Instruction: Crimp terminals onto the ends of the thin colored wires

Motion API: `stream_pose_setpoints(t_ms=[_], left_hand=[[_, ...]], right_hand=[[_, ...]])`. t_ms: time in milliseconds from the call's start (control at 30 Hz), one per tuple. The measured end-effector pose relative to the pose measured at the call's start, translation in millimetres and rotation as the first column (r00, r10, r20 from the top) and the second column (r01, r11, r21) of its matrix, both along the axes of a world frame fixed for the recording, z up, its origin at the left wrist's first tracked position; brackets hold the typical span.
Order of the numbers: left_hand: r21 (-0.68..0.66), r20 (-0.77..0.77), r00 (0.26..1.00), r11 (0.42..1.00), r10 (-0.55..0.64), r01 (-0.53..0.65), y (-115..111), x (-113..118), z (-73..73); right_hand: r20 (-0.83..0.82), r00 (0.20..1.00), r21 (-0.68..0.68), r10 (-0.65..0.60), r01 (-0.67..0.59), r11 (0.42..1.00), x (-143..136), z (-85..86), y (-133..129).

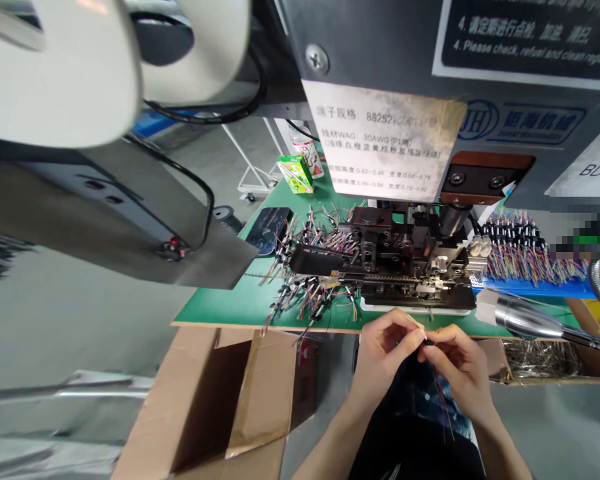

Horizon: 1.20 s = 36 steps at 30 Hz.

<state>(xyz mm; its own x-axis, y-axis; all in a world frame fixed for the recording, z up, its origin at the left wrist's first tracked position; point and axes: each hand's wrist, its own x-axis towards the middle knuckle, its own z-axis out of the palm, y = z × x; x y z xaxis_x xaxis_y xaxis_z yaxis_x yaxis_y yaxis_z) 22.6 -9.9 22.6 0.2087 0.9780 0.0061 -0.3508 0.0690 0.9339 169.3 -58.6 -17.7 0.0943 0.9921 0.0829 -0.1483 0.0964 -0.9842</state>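
Close together at the table's front edge, my left hand (387, 353) and my right hand (455, 363) pinch a small bundle of thin wires (443, 403). Fine reddish strands hang below my fingers, and a short dark piece shows between the fingertips. Pale wire ends stick up by my left thumb and forefinger. Just beyond my hands stands the dark metal tooling of a terminal crimping machine (410, 250), touched by neither hand.
Loose wire bundles (313, 247) lie on the green table (215, 307) left of the tooling. More wire bundles (525, 250) fill a blue tray behind a metal lamp (525, 317). A phone (269, 230) and a green box (295, 175) sit farther back. An open cardboard box (265, 393) stands below.
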Motion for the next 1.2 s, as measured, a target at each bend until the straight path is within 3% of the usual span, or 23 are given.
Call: stream_pose_setpoints(t_ms=[200, 467, 633, 733, 833, 900, 967, 1033, 1100, 1200], left_hand=[[-0.023, 0.040, 0.999, 1.000, -0.006, 0.007, -1, 3, -0.8], [-0.050, 0.062, 0.994, 0.995, 0.091, -0.088, 0, 5, 0.1], [0.007, -0.042, 0.998, 0.999, 0.038, -0.038, 0, -1, 0.8], [0.069, -0.178, 0.984, 0.997, -0.012, 0.025, 1, -10, 2.2], [0.153, -0.371, 0.925, 0.978, -0.079, 0.145, 4, -24, 6.6], [0.188, -0.495, 0.859, 0.949, -0.130, 0.252, 8, -33, 10.9], [0.179, -0.576, 0.792, 0.914, -0.202, 0.364, 12, -40, 15.3], [0.157, -0.599, 0.754, 0.884, -0.269, 0.440, 15, -43, 18.4], [0.177, -0.559, 0.788, 0.891, -0.259, 0.418, 15, -41, 19.1], [0.257, -0.394, 0.915, 0.946, -0.084, 0.197, 9, -28, 14.4]], right_hand=[[-0.015, 0.998, 0.074, -0.069, 0.070, 0.995, -8, -1.7, -2], [0.220, 0.954, 0.334, -0.202, 0.121, 0.935, -14, -0.8, -3], [0.255, 0.947, 0.382, -0.197, 0.088, 0.920, -7, 6.2, -2], [0.358, 0.922, 0.386, -0.147, -0.003, 0.922, 4, 12.3, -1], [0.529, 0.847, 0.370, -0.057, -0.170, 0.914, 18, 19.6, 1], [0.661, 0.750, 0.357, -0.027, -0.283, 0.890, 26, 25.7, 3], [0.773, 0.634, 0.341, -0.029, -0.376, 0.861, 31, 32.2, 6], [0.821, 0.570, 0.337, -0.040, -0.426, 0.840, 33, 37.1, 7], [0.784, 0.620, 0.351, -0.031, -0.402, 0.845, 32, 37.5, 6], [0.566, 0.823, 0.377, -0.054, -0.200, 0.904, 21, 27.9, 0]])
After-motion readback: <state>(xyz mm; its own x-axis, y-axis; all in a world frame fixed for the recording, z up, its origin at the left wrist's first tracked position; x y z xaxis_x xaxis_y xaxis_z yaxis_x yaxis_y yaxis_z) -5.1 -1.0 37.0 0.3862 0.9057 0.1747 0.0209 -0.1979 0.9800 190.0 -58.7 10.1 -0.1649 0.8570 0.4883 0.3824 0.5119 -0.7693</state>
